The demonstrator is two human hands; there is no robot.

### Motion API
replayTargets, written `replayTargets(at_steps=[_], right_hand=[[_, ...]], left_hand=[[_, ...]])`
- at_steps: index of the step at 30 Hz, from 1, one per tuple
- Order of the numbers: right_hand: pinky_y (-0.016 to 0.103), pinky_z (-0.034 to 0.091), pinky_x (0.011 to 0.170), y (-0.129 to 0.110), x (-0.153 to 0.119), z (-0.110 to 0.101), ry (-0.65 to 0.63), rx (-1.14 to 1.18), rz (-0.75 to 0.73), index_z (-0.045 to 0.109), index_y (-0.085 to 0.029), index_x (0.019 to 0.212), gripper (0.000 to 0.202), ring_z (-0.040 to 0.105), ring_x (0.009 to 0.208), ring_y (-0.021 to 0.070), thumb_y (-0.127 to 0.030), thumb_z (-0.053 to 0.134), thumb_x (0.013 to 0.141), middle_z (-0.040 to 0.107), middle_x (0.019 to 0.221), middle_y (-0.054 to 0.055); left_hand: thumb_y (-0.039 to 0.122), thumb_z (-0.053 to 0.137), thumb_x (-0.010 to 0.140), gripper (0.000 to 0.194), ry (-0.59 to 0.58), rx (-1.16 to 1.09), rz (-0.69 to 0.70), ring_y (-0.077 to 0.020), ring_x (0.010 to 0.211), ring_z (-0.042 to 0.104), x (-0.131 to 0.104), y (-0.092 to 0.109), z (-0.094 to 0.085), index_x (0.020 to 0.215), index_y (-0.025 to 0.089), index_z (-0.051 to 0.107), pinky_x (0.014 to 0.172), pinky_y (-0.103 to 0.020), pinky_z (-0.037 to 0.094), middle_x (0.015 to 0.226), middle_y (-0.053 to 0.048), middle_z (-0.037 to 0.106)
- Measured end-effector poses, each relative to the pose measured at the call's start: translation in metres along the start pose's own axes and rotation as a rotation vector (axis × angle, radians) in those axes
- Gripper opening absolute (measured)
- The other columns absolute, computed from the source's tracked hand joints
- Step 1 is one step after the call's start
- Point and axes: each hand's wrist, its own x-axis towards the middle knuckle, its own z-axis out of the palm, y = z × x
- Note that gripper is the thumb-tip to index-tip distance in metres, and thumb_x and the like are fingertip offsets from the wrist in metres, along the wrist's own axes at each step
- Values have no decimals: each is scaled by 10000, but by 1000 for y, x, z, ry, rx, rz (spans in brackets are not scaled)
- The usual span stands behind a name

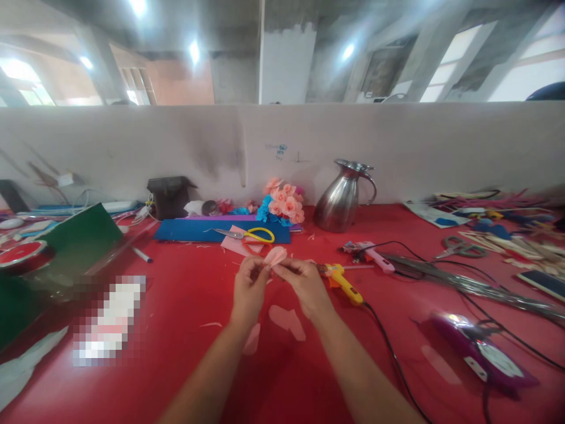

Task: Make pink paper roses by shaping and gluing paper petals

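We are holding a pink petal (276, 256) above the middle of the bench (176, 365), between our two hands. Our left hand (249, 288) is gripping its left side with thumb and fingers, and our right hand (309, 285) is gripping its right side the same way. Below our hands, pink pieces (288, 321) are lying loose. Just right of our right hand, a yellow glue gun (345, 284) is lying with its cord running towards us; a pink glue gun (377, 259) is lying beyond it. Past our hands, yellow-handled scissors (262, 235) are resting on a blue sheet (194, 231), with pink and blue flowers (286, 206) sitting at its right end. A metal jug (339, 200) is standing right of the flowers. Farther out, a pen (142, 255) and a green board (88, 235) are lying to our left, and a purple power strip (489, 353) is lying to our right.
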Motion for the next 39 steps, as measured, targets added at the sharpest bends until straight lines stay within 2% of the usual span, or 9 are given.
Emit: replayTargets(at_steps=[6,19,26,32,39], right_hand=[[266,415,668,1,0,2,1,11,-25,686,-186,686,105,550,645,130,-281,696,643,645,664,-3],[262,419,648,-2,-1,1,10,69,-5,674,-189,700,121,539,635,125,-289,685,633,634,679,6],[271,411,632,1,-1,2,35,-38,-61,641,-180,671,139,519,614,129,-317,662,655,610,640,2],[256,386,628,-1,-1,3,40,-20,-63,623,-180,664,117,504,621,121,-293,655,657,592,647,-11],[250,365,616,-3,-2,2,17,-6,-49,622,-179,660,117,478,599,112,-291,655,653,568,620,-24]], left_hand=[[209,590,735,47,18,78,100,-122,764,525,1,-4,-1,769,183,610,712,-233,428,849,-20,533],[238,623,715,101,-41,-67,-41,-105,698,505,1,3,-3,792,178,599,669,-210,416,760,-2,535],[232,633,701,88,-17,5,17,-115,705,519,1,1,-1,764,176,610,673,-226,416,780,-14,555],[227,608,723,88,-45,38,50,-126,767,530,1,1,-4,796,183,627,699,-233,425,889,-35,541],[247,650,680,91,-12,-7,33,-131,784,528,1,5,-5,732,173,639,715,-228,426,874,-34,553]])
